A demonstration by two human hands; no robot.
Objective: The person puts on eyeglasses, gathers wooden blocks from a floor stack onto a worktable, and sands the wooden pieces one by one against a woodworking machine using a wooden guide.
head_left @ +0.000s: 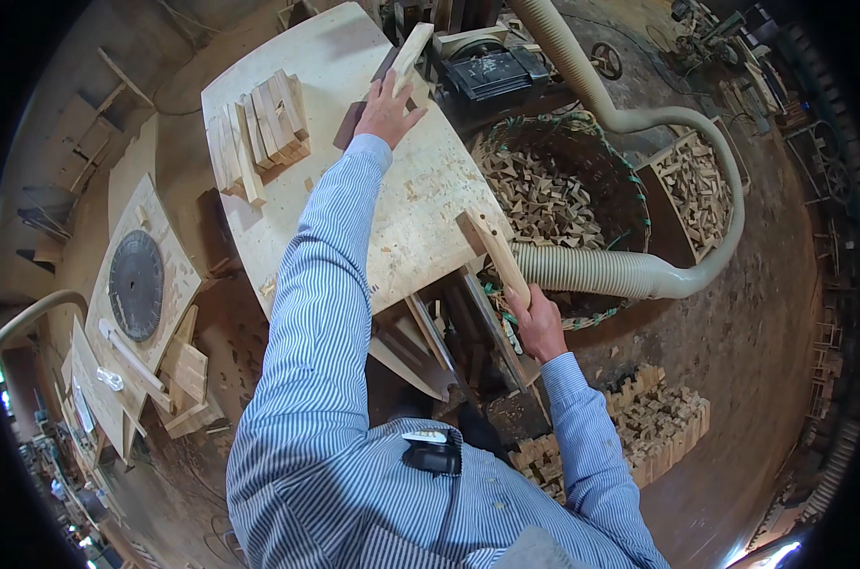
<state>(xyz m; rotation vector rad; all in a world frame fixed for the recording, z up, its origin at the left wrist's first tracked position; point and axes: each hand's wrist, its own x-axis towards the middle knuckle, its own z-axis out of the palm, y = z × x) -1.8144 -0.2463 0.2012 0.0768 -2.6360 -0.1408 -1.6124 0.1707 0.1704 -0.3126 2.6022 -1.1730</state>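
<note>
Wood blocks (278, 116) lie on the table (416, 213), left of a basket (596, 156) holding offcuts (544, 204).

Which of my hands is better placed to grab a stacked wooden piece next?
Probably your left hand: it's closer to the stacked wooden pieces; your right hand grips a wooden bar.

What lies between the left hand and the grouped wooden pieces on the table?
In the head view, a dark brown strip beside the left hand, then bare tabletop up to the wooden pieces.

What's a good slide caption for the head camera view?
Right hand gripping a pale wooden bar, left hand spread over the worktable, a basket of wood scraps alongside.
</note>
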